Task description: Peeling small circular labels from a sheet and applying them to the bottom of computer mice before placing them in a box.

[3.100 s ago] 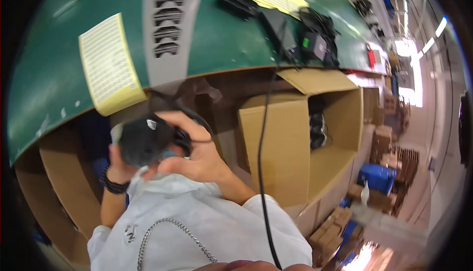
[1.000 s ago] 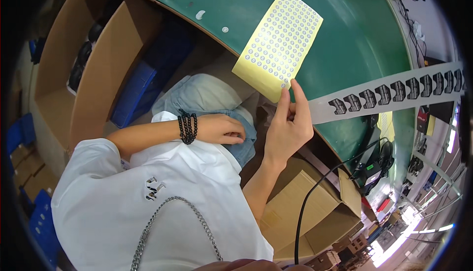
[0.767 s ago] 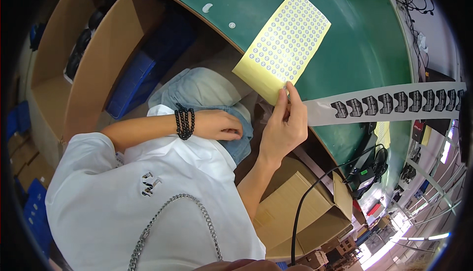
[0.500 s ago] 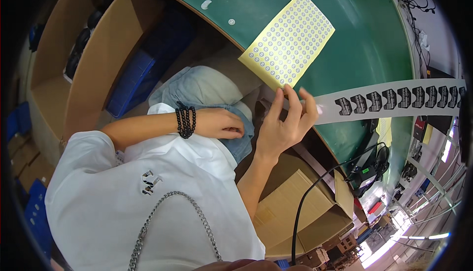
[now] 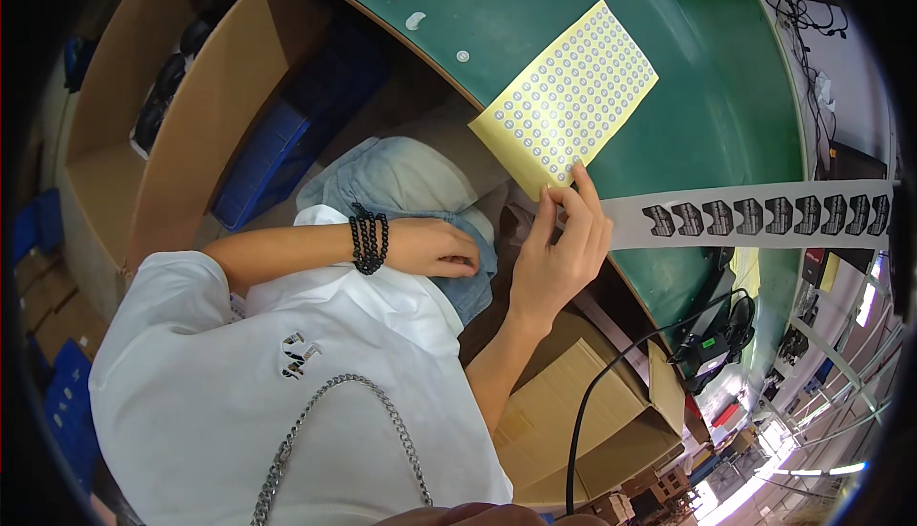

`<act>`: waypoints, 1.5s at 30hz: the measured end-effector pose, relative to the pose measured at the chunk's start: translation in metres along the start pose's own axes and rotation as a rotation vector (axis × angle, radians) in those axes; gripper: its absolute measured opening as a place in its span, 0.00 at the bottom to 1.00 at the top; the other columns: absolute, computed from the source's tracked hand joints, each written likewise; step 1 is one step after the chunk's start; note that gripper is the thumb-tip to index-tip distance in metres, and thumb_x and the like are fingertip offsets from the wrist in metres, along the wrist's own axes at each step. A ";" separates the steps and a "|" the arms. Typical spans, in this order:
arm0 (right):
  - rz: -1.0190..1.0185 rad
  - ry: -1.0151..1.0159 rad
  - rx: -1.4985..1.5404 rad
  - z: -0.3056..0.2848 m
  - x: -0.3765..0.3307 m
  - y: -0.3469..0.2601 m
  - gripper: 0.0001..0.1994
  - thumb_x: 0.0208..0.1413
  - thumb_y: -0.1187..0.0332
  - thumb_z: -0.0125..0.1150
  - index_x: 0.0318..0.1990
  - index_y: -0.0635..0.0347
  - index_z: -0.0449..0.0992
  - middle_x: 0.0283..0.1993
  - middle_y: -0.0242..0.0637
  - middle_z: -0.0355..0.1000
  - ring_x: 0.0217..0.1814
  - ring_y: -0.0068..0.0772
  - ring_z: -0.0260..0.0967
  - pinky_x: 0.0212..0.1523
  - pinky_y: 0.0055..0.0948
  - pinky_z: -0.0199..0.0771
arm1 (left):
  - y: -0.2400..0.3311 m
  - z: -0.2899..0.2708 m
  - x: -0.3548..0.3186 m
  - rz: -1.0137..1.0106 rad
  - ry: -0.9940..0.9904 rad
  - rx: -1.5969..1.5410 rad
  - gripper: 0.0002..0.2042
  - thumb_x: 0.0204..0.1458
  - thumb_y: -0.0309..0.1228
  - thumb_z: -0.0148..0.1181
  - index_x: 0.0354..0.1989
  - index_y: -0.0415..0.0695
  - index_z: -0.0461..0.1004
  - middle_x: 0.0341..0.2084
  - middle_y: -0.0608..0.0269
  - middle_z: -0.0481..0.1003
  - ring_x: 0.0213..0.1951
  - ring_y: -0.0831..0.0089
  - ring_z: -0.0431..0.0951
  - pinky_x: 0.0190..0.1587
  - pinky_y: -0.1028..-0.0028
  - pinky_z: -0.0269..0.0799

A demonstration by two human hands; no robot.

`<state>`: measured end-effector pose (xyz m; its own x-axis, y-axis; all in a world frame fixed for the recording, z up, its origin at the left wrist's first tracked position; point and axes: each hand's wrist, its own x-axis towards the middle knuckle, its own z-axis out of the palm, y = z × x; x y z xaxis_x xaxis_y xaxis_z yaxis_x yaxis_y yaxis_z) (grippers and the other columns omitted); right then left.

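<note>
A yellow sheet of small round grey-white stickers lies on the green table, its near left part reaching over the table's edge. My right hand is at the sheet's near corner. The thumb touches the corner, while the index finger presses on the stickers at the near right edge; the other fingers are bent. Whether a single sticker is between the fingertips cannot be seen. My left hand, below a black bead bracelet, rests on my lap with loosely curled fingers and nothing visible in it.
A pale strip with black label shapes runs right from behind my right hand. One loose round sticker and a white scrap lie near the table edge. Cardboard boxes stand below; a black cable crosses in front.
My right index finger has stretched farther onto the sheet, away from the thumb. The whole view has shifted slightly; my left hand stays on my lap.
</note>
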<state>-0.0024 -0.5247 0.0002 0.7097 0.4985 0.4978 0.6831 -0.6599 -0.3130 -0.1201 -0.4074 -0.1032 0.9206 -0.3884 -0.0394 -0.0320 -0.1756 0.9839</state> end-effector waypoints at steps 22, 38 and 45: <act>0.348 0.017 0.567 -0.032 0.000 -0.029 0.08 0.49 0.82 0.68 0.35 0.59 0.76 0.49 0.40 0.80 0.33 0.22 0.66 0.30 0.18 0.60 | 0.096 -0.482 0.075 -0.521 1.081 0.608 0.18 0.48 0.32 0.73 0.47 0.43 0.78 0.41 0.61 0.79 0.40 0.71 0.77 0.49 0.73 0.73; 0.398 0.019 0.623 -0.042 -0.018 -0.021 0.08 0.48 0.82 0.67 0.34 0.59 0.76 0.47 0.41 0.80 0.35 0.24 0.66 0.33 0.18 0.62 | 0.025 -0.564 0.080 0.065 1.292 0.794 0.39 0.38 0.44 0.72 0.60 0.37 0.67 0.53 0.45 0.72 0.51 0.50 0.75 0.58 0.62 0.70; 0.397 0.083 0.900 -0.051 -0.010 -0.039 0.12 0.41 0.84 0.70 0.33 0.59 0.77 0.38 0.37 0.73 0.37 0.28 0.64 0.32 0.22 0.64 | 0.148 -0.250 0.034 0.047 1.432 0.545 0.32 0.44 0.32 0.70 0.60 0.39 0.67 0.51 0.49 0.72 0.51 0.55 0.74 0.59 0.60 0.69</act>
<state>-0.0446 -0.5327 0.0487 0.9248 0.2698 0.2682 0.2989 -0.0791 -0.9510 0.0036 -0.2198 0.0844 0.4947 0.7114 0.4992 0.0889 -0.6128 0.7852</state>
